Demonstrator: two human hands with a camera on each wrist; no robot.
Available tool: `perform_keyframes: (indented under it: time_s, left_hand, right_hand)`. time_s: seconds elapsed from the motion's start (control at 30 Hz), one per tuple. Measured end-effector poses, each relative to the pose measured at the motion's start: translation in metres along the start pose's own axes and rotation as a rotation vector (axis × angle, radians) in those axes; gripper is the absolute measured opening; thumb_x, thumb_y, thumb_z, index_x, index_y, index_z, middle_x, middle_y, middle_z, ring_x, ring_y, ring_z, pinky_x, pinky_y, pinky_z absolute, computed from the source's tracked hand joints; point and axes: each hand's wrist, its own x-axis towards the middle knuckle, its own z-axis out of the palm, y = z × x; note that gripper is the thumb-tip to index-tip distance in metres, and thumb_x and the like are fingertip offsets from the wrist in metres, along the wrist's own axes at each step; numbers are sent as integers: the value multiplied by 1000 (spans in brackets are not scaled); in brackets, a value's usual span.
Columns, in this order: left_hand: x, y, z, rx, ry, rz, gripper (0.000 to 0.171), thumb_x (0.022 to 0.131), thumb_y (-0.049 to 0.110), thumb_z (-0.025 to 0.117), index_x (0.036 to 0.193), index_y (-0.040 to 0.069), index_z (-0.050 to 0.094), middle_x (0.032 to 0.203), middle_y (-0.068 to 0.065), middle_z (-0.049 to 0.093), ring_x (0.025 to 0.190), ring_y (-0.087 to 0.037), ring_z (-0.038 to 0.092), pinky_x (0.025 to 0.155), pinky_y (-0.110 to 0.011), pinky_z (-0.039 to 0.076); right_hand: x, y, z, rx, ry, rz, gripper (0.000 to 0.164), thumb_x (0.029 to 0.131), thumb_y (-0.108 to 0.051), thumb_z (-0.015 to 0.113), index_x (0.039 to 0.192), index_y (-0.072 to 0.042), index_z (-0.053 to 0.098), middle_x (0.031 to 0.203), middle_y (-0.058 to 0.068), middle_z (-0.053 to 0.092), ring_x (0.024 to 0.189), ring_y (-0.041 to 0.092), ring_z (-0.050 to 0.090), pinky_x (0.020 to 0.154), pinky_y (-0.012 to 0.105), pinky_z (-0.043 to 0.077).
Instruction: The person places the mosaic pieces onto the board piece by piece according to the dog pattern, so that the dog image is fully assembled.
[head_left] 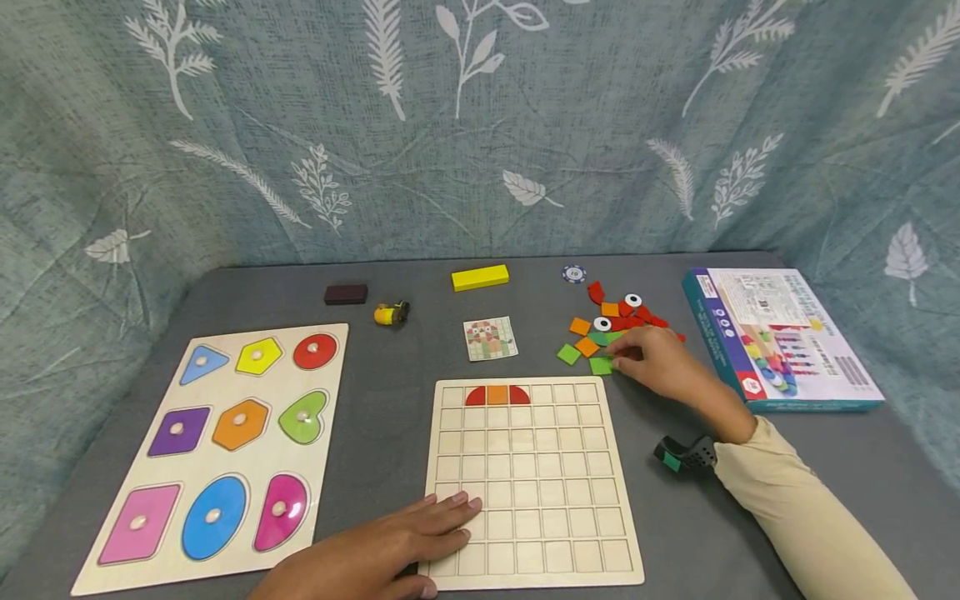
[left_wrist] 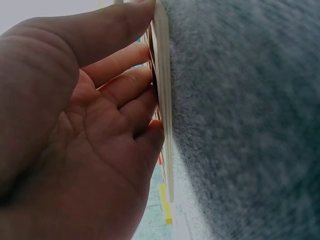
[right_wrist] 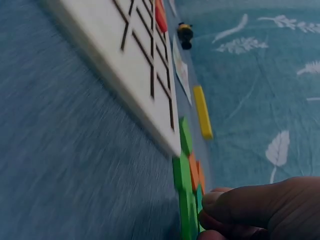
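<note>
My left hand (head_left: 405,542) rests with fingers extended on the lower left of a wooden grid board (head_left: 551,521); in the left wrist view its fingertips lie along the board's edge (left_wrist: 164,100). Two red quarter-round tiles (head_left: 476,397) flank an orange square tile (head_left: 497,395) in the board's top row. Beyond the board's upper right corner, my right hand (head_left: 660,362) is over a loose pile of tiles. Its thumb and fingers pinch a small green tile (right_wrist: 199,200), partly hidden by the fingertips. Green square tiles (head_left: 568,354), orange squares (head_left: 580,326) and red pieces (head_left: 626,322) lie around it.
A shape puzzle board (head_left: 333,367) lies at left. Behind the grid board are a picture card (head_left: 491,338), a yellow block (head_left: 480,277), a dark block (head_left: 346,294), a small yellow-black toy (head_left: 391,313) and a poker chip (head_left: 573,273). A box (head_left: 810,358) lies at right.
</note>
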Motion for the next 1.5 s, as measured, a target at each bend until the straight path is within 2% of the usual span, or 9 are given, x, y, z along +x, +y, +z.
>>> perform_keyframes:
  time_s: [0.2, 0.43, 0.57, 0.77, 0.93, 1.07, 1.3, 1.5]
  left_hand:
    - [1, 1, 0, 4, 12, 19, 57, 95, 25, 65, 147, 14, 44, 158, 6, 25, 142, -27, 28, 104, -41, 39]
    - [2, 2, 3, 20, 27, 34, 56, 93, 20, 67, 145, 12, 47, 157, 5, 27, 142, -26, 29, 104, -41, 38]
    - [3, 2, 4, 22, 23, 29, 56, 93, 21, 67, 145, 12, 47, 157, 6, 27, 142, -25, 30, 105, -41, 38]
    - [2, 2, 6, 22, 26, 22, 57, 93, 21, 67, 146, 13, 46, 157, 7, 26, 142, -26, 29, 105, -41, 37]
    - [1, 2, 7, 23, 32, 17, 57, 93, 20, 67, 145, 12, 46, 157, 5, 27, 141, -28, 30, 105, -41, 38]
    - [0, 3, 7, 22, 39, 8, 58, 93, 21, 67, 146, 14, 45, 158, 6, 26, 141, -30, 29, 103, -42, 40]
    - [2, 4, 8, 32, 33, -7, 58, 93, 22, 67, 146, 16, 45, 157, 6, 26, 141, -30, 30, 103, -43, 40]
    - [1, 4, 10, 43, 40, 4, 57, 93, 22, 67, 146, 14, 46, 157, 5, 27, 141, -28, 30, 104, -42, 39]
  right_hand:
    - [-24, 9, -14, -78, 1, 32, 14, 87, -2, 70, 100, 3, 73, 88, 6, 67, 75, 18, 57, 66, 34, 48]
    - [-42, 17, -20, -170, -51, -40, 19, 81, -3, 77, 100, -1, 74, 84, -1, 60, 72, 15, 48, 62, 33, 41]
    - [-44, 21, -19, -204, -50, -70, 16, 84, -1, 73, 100, -2, 74, 90, 3, 61, 77, 17, 52, 66, 36, 46]
    - [-40, 18, -16, -203, -7, -97, 16, 89, 2, 65, 104, 2, 73, 97, 11, 69, 82, 22, 60, 72, 44, 51]
    - [-32, 9, -13, -170, -4, -85, 20, 88, 3, 62, 106, 1, 73, 94, 8, 69, 74, 17, 53, 65, 35, 46]
    - [-23, 0, -8, -131, -4, -111, 23, 87, 4, 61, 106, 0, 73, 90, 3, 67, 70, 14, 49, 61, 30, 42]
    - [-9, -22, 2, -5, -62, -160, 22, 89, 5, 60, 107, 0, 72, 93, 2, 66, 68, 12, 49, 58, 28, 43]
    - [1, -37, 12, 20, -118, -180, 21, 91, 6, 59, 108, 0, 70, 98, 2, 66, 79, 15, 54, 66, 30, 48]
